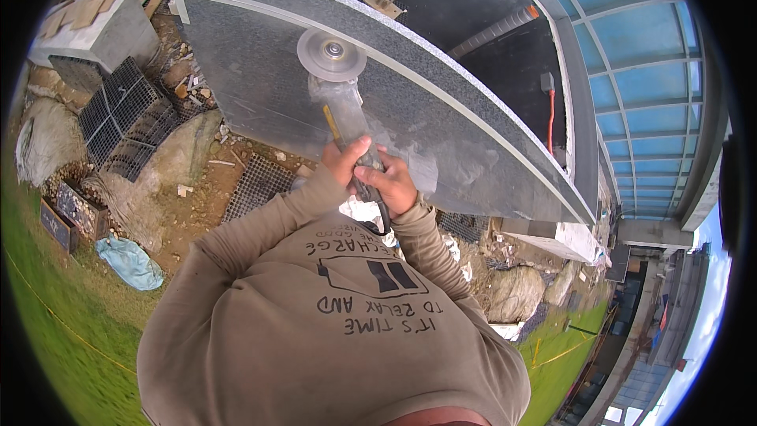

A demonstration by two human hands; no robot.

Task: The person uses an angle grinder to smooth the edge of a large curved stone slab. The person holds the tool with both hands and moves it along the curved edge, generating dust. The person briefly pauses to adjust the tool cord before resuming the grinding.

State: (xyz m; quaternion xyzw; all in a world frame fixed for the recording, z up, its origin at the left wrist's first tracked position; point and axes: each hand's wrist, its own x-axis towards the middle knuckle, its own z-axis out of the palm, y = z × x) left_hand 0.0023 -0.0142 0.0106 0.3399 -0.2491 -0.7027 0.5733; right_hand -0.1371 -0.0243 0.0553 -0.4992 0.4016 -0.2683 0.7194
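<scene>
Surroundings: a big grey stone slab [260, 63] with a pale polished edge slopes from upper left to lower right, right in front of the person. Black plastic grids [126, 114] are stacked on the bare dirt at left, another grid [256, 185] lies flat nearer the body, and a blue bag [130, 262] sits by the grass [63, 323].
Further off: a pale concrete block [95, 28] at upper left, a glass roof [639, 39] at upper right, an orange cable [550, 122] hanging against the dark opening behind the slab.
In the way: the slab fills the space just beyond the hands; the grinder's disc [331, 54] lies over its face, though whether it touches cannot be told.
Hidden: the grinder [343, 106] is dusty and its rear handle is covered by the fingers; the person's own beige shirt [315, 323] blocks the ground below.
Left hand [344, 159]: raised in front of the chest, clenched around the grinder's body just behind the yellow side grip.
Right hand [392, 185]: just beside and below the left, wrapped tight on the rear of the grinder, elbow bent.
Grinder's place: held up between both hands, pointing away from the body, disc at the slab's upper middle.
</scene>
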